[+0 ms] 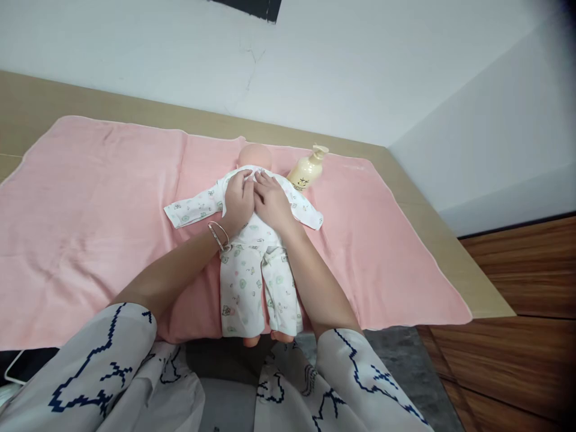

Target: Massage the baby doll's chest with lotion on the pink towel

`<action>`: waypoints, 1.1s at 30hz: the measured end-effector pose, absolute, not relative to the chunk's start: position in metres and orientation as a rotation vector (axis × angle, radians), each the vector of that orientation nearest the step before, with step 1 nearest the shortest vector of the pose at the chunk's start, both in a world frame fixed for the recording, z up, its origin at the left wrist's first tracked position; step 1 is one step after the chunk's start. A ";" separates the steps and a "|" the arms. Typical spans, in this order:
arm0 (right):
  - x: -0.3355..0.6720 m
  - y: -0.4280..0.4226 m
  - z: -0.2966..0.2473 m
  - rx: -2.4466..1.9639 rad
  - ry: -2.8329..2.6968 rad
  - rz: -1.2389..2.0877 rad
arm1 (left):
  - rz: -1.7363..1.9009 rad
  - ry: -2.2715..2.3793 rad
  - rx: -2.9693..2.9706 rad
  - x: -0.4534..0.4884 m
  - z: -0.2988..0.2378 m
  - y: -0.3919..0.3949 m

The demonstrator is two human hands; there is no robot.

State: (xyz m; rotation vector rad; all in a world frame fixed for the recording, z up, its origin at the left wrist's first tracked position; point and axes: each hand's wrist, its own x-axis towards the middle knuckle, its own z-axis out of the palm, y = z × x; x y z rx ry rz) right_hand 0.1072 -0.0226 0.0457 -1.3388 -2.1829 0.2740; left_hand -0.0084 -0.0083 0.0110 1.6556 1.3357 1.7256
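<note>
A baby doll lies on a pink towel, its bald head away from me and its feet at the near edge. It wears a white printed top and matching trousers, with the sleeves spread out to both sides. My left hand rests on the upper middle of the top, fingers slightly bent. Beside it lies my right hand, fingers stretched out over the cloth. The two hands nearly meet and hide the middle of the top. I see nothing held in either hand.
The pink towel covers much of a light wooden table. A cream pump bottle leans or lies tilted near the doll's right-hand sleeve. A white wall stands behind the table. Brown wooden drawers are at the lower right.
</note>
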 end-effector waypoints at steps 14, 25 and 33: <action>0.131 -0.009 0.038 -1.512 -1.827 0.298 | 1.648 1.599 1.875 -0.006 0.011 -0.007; 0.129 -0.010 0.051 -1.549 -2.031 0.323 | 1.367 1.665 2.009 -0.013 0.006 -0.012; 0.117 -0.023 0.064 -1.693 -2.066 0.163 | 1.326 1.632 2.185 -0.016 0.010 -0.015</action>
